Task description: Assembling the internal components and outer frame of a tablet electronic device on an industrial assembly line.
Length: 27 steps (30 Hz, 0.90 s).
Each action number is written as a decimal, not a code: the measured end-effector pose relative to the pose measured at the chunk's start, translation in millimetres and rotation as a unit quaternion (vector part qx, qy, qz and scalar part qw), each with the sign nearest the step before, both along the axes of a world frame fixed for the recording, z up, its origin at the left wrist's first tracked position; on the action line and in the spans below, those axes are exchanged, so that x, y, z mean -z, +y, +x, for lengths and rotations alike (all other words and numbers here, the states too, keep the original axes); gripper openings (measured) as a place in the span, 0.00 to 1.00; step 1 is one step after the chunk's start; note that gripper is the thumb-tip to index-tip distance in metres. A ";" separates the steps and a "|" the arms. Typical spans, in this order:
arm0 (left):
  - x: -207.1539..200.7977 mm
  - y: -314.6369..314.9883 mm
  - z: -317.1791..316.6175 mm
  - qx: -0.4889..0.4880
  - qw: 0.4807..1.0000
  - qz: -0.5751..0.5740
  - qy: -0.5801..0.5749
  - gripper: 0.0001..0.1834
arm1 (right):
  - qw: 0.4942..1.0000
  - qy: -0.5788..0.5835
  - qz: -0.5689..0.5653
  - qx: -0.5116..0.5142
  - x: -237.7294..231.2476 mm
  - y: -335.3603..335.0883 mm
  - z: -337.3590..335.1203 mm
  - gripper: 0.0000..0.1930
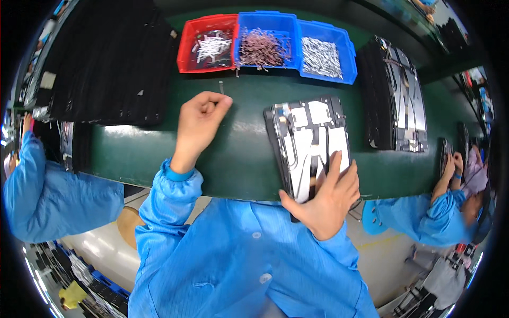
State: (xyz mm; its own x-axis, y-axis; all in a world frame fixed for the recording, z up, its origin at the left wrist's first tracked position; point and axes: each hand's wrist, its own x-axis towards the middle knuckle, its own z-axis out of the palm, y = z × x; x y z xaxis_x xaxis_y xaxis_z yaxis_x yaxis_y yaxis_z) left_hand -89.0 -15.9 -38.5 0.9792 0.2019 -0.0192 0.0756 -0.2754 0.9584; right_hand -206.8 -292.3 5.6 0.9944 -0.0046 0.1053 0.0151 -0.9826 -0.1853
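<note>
My left hand is raised over the green bench, thumb and forefinger pinched together. A small thin pale strip sticks up at those fingertips. To its right lies an opened tablet, dark-edged, with white battery plates, black cables and small circuit parts bared. My right hand grips the tablet's near right part, its fingers over the plates and its thumb by the lower left edge. The palm hides the near right corner.
Along the back stand a red bin of white strips, a blue bin of pinkish-brown small parts and a blue bin of silvery pieces. Tall stacks of black panels and opened tablets flank them. Co-workers in blue sit either side.
</note>
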 end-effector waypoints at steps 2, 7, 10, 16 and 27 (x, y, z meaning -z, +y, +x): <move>-21.3 -10.1 -9.7 0.001 0.992 -0.112 0.063 0.10 | 1.000 -0.017 -0.011 0.017 2.7 9.4 2.5 0.66; -31.4 -32.0 -31.6 0.081 0.964 -0.236 0.090 0.10 | 0.995 -0.012 0.075 -0.067 -18.7 -3.6 3.5 0.58; -33.5 -45.3 -40.5 0.139 0.932 -0.322 0.094 0.09 | 0.968 -0.109 0.171 -0.149 -39.5 -16.8 36.1 0.33; -37.5 -59.2 -50.5 0.190 0.853 -0.449 0.184 0.14 | 0.841 0.035 0.425 -0.334 -30.8 3.6 98.5 0.26; -42.6 -56.7 -51.1 0.196 0.837 -0.455 0.233 0.14 | 0.777 -0.008 0.500 -0.382 8.9 11.8 107.9 0.15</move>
State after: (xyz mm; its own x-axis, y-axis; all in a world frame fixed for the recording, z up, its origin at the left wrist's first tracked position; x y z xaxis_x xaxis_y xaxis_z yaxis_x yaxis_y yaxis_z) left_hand -140.1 -72.6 4.1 0.8103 -0.4395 -0.3876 0.5739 0.4611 0.6768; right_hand -98.9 -280.5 -3.3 0.7451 0.4998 0.4417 0.5342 -0.0507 -0.8438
